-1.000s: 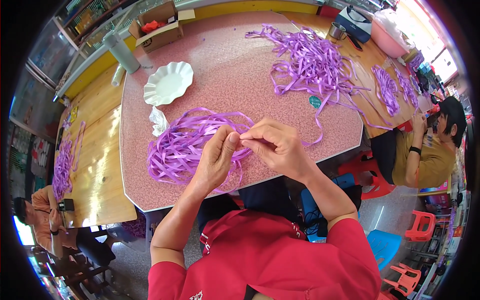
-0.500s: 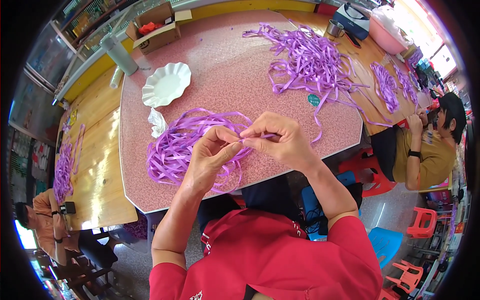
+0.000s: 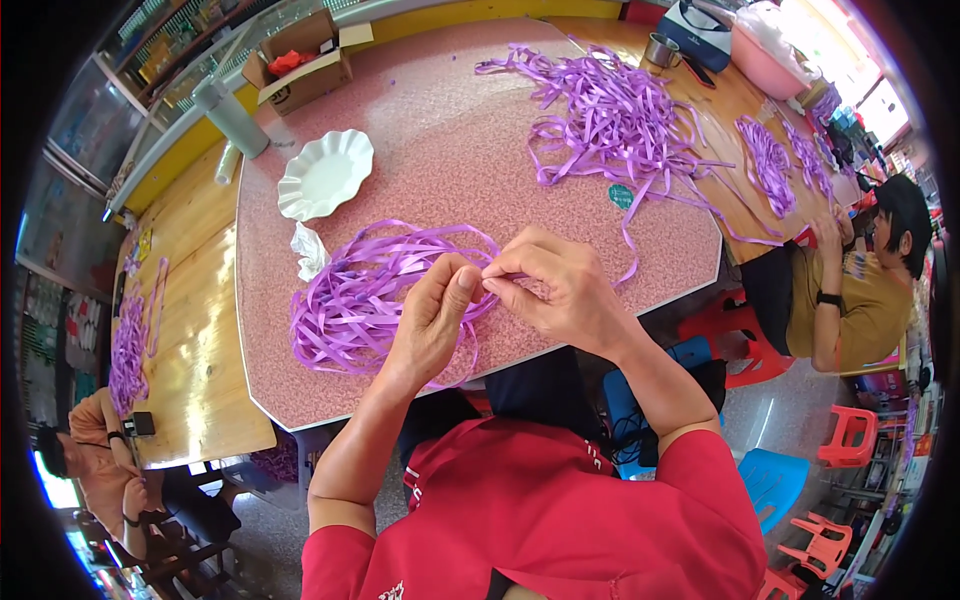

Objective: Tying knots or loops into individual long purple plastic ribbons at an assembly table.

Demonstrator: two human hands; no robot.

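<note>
My left hand [image 3: 437, 305] and my right hand [image 3: 556, 287] meet fingertip to fingertip over the near edge of the pink speckled table [image 3: 430, 130]. Both are closed in a pinch on a purple ribbon, and the fingers cover most of the pinched part. Just left of and beneath the left hand lies a loose coil of purple ribbon [image 3: 345, 305], with strands hanging past the wrist toward the edge. A larger tangled heap of purple ribbon [image 3: 620, 115] spreads over the far right; one strand from it trails down toward the right hand.
A white scalloped dish [image 3: 325, 175], crumpled tissue [image 3: 309, 252], a pale green bottle [image 3: 232, 118] and an open cardboard box [image 3: 308, 75] stand left and far left. A metal cup [image 3: 662, 50] is at far right. Two people sit at wooden side tables, left and right.
My left thumb has lifted and now points upward, its fingers turned more upright. The right hand stays pinched at nearly the same place. The left-side person's hands have moved.
</note>
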